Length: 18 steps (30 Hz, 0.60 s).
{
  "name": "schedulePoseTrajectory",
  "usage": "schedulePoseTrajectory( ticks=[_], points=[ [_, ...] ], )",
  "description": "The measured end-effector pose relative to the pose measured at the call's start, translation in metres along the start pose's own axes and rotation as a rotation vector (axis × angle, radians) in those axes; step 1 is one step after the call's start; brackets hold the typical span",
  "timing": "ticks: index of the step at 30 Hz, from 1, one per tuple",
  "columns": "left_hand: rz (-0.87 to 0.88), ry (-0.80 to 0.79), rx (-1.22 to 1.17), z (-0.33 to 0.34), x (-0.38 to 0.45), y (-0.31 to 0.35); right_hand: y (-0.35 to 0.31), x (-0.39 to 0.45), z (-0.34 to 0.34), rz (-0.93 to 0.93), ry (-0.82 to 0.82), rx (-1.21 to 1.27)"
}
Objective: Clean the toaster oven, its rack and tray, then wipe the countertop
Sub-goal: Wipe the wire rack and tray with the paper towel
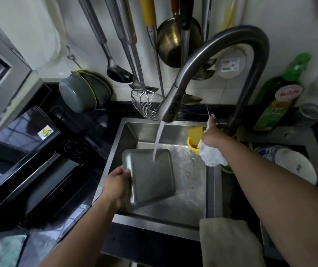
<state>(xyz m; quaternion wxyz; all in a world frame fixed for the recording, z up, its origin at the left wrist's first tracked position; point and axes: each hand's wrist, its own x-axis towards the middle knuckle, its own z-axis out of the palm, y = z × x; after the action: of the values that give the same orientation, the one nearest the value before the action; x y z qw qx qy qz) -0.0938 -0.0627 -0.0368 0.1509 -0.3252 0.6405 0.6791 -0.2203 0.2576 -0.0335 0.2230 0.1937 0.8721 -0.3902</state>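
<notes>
My left hand (115, 185) grips the left edge of a metal oven tray (150, 176), holding it tilted over the steel sink (190, 211). Water runs from the faucet (175, 99) onto the tray's upper part. My right hand (211, 138) is raised at the faucet's base, near the lever, with a crumpled white cloth (212, 156) bunched in it. The black toaster oven (25, 151) stands on the counter at the left, its glass door (44, 184) hanging open.
Ladles and a wire skimmer (148, 103) hang on the wall behind the sink. A yellow cup (193, 138) sits at the sink's right edge. A beige towel (227, 241) drapes over the front rim. Plates (293, 162) lie at right, a green bottle (281, 97) behind them.
</notes>
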Motion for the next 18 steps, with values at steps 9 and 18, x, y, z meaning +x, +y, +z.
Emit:
schedulePoseTrajectory(
  ticks=[9, 18],
  points=[
    [0.821, -0.537, 1.393, 0.029, 0.004, 0.000, 0.004, 0.003, -0.010, -0.050, -0.013, -0.126],
    [1.247, -0.472, 2.097, 0.030, 0.056, 0.007, 0.015, 0.019, 0.000, -0.027, -0.048, -0.181]
  ],
)
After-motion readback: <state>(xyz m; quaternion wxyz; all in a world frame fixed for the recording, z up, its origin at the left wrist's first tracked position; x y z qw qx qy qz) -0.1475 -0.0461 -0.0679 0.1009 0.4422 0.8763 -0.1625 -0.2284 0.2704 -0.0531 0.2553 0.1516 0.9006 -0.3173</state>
